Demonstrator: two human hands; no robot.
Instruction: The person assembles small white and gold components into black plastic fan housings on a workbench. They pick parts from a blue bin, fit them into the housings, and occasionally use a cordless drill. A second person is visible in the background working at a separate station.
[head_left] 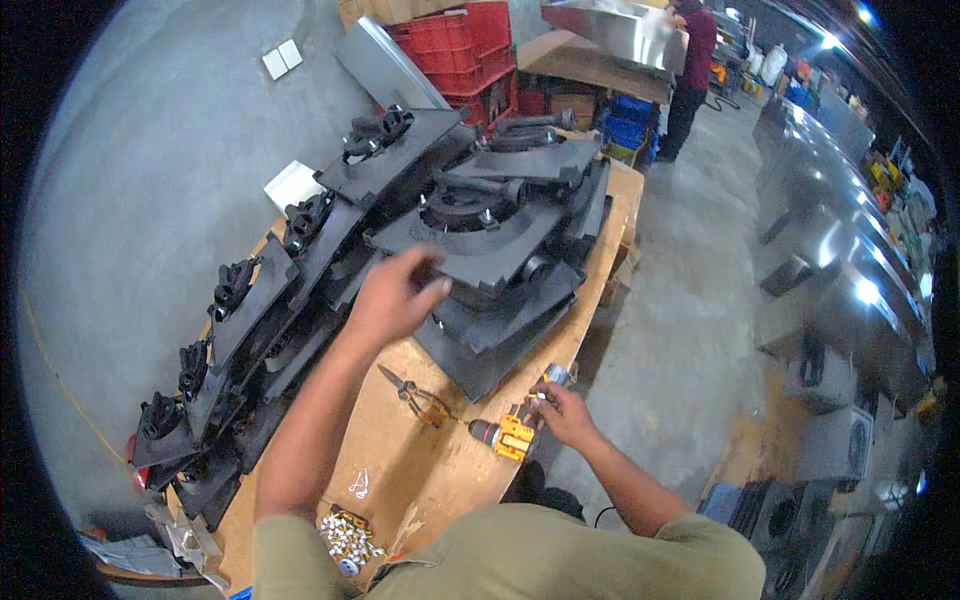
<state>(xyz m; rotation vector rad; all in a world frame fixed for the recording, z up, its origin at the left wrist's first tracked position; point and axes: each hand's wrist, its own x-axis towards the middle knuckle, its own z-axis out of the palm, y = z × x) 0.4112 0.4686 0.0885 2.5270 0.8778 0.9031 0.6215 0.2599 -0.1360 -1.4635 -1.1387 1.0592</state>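
Observation:
Black stove-like burner units, square plates with ring-shaped cast parts and pipes, lie stacked on the wooden table. My left hand is at the near edge of a black burner plate. Its thumb and fingers are bent and blurred, so I cannot tell whether they grip the edge. Beside the handle of a yellow cordless drill, my right hand has its fingertips pinched together around a small pale piece too small to name. The drill lies on its side near the table's right edge. Orange-handled pliers rest to its left.
A pile of small metal fittings lies on the table near my body. More burner units lean in a row at left. Red crates stand behind. At far right are shiny metal housings. Another person stands at the back.

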